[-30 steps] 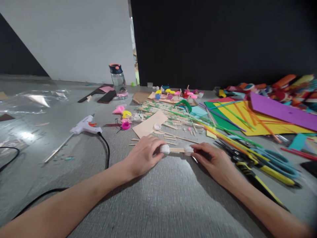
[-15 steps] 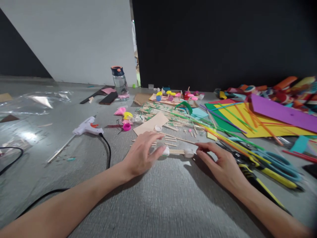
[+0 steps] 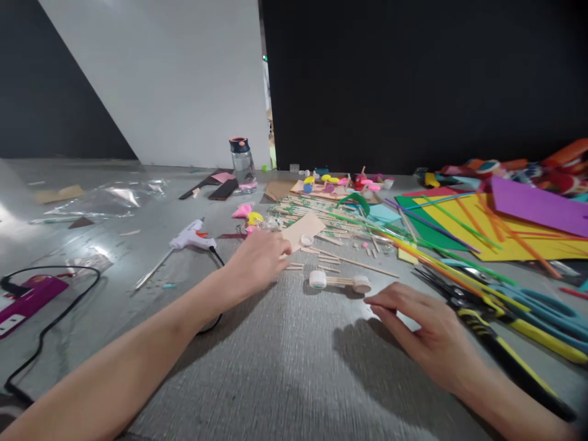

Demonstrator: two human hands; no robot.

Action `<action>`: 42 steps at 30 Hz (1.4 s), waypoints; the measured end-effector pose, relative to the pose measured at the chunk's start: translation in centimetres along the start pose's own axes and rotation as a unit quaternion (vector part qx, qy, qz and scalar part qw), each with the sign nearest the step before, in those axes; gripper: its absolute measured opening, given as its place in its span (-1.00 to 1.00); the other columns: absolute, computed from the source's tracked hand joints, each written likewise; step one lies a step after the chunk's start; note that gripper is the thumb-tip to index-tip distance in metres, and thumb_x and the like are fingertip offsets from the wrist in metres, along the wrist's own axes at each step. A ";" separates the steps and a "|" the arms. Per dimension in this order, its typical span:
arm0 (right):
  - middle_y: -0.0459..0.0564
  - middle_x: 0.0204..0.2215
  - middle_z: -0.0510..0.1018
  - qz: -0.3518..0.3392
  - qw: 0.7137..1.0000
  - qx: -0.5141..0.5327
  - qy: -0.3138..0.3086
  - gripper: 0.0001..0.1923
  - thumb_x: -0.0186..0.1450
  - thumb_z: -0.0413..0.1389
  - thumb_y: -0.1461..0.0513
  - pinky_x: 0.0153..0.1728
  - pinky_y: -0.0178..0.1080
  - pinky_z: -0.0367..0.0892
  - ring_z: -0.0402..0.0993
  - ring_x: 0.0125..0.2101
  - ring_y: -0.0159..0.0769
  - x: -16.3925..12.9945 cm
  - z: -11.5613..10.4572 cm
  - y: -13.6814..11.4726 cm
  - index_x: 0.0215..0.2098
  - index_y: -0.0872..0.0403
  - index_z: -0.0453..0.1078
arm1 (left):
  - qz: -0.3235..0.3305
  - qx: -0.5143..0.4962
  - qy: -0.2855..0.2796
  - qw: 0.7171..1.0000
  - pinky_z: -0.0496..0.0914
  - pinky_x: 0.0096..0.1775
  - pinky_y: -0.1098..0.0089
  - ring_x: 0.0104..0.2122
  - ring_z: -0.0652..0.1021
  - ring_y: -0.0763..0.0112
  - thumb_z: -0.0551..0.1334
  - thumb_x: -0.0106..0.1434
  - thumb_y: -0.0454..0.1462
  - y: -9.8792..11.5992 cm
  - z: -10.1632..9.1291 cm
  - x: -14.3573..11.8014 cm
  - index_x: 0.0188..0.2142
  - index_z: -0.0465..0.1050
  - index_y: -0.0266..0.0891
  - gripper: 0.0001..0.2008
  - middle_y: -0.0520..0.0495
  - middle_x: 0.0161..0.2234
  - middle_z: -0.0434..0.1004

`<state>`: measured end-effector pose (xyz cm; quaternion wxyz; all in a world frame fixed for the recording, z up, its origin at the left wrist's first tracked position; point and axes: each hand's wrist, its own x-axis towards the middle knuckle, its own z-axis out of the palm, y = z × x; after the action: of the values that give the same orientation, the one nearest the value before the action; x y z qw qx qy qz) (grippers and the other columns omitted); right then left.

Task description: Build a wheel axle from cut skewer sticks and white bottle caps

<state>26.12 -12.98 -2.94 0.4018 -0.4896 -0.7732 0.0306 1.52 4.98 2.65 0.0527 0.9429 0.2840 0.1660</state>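
Note:
My left hand (image 3: pixel 260 263) hovers over the table beside a tan card (image 3: pixel 304 231), its thumb and forefinger apart with nothing visible between them. Its other fingers are partly hidden. Close to its fingertips lie several short wooden sticks (image 3: pixel 328 263). Two white bottle caps, the left cap (image 3: pixel 318 280) and the right cap (image 3: pixel 361 284), stand at the ends of short sticks (image 3: pixel 339 281) that join them. Just right of and below this piece is my right hand (image 3: pixel 420 331), thumb and forefinger slightly apart and holding nothing. A loose white cap (image 3: pixel 306 241) rests on the card.
On the left lie a white glue gun (image 3: pixel 193 237) and a purple power strip (image 3: pixel 32 300) with a black cord. Pliers (image 3: pixel 487 337) and blue-handled scissors (image 3: pixel 542 306) lie by my right hand. Coloured sheets (image 3: pixel 459 226) and a water bottle (image 3: pixel 242 165) are farther back.
My left hand has moved left and away from the capped stick piece, now covering where the magenta cap lay. My right hand has drawn slightly back. The view has turned left.

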 end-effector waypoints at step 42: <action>-0.06 -0.36 0.51 0.153 0.809 -0.304 -0.480 -0.74 0.43 0.17 0.09 -0.29 -0.23 0.45 0.46 -0.38 -0.36 15.5 3.6 2.7 -0.28 0.14 0.44 | 0.063 0.016 0.083 0.994 0.37 -0.08 0.15 -0.15 0.50 0.14 0.19 0.39 -0.31 -1.2 4.7 -1.6 -0.23 0.51 -0.28 -0.88 -0.17 -0.21 0.58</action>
<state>22.71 1.78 2.54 -0.1994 -0.6218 -0.7525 0.0859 1.27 5.11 -2.41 0.0037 0.9426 0.2304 0.2417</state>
